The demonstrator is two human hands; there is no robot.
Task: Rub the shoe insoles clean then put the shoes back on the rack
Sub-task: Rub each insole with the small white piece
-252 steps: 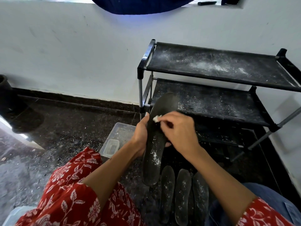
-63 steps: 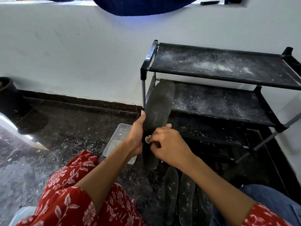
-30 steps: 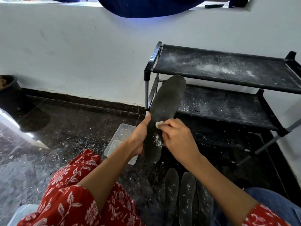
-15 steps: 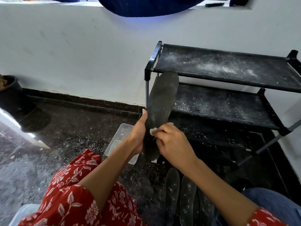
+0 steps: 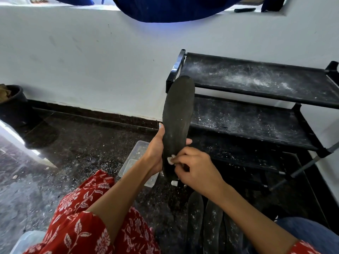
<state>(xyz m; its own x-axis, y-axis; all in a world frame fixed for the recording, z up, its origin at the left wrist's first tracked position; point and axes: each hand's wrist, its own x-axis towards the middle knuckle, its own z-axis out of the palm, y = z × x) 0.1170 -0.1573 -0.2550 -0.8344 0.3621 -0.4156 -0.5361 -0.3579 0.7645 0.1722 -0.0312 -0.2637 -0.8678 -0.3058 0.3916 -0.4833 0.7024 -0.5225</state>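
Note:
A dark grey insole point(image 5: 178, 114) stands almost upright in front of me. My left hand point(image 5: 155, 153) grips its lower left edge, thumb up along the side. My right hand point(image 5: 196, 166) pinches a small white wad point(image 5: 170, 160) and presses it against the insole's lower part. Three more insoles point(image 5: 211, 228), speckled with white powder, lie side by side on the floor below my right forearm. The black shoe rack point(image 5: 256, 85) stands at the right against the wall, its shelves dusted with white powder. No shoes are in view.
A clear plastic container point(image 5: 137, 158) sits on the dark speckled floor behind my left hand. A black pot point(image 5: 12, 105) stands at the far left by the white wall. White powder is scattered over the floor. My red floral clothing fills the lower left.
My right hand with the white wad has slid back and forth on the insole and is now lower, near the heel end. The insole has tilted a little more upright.

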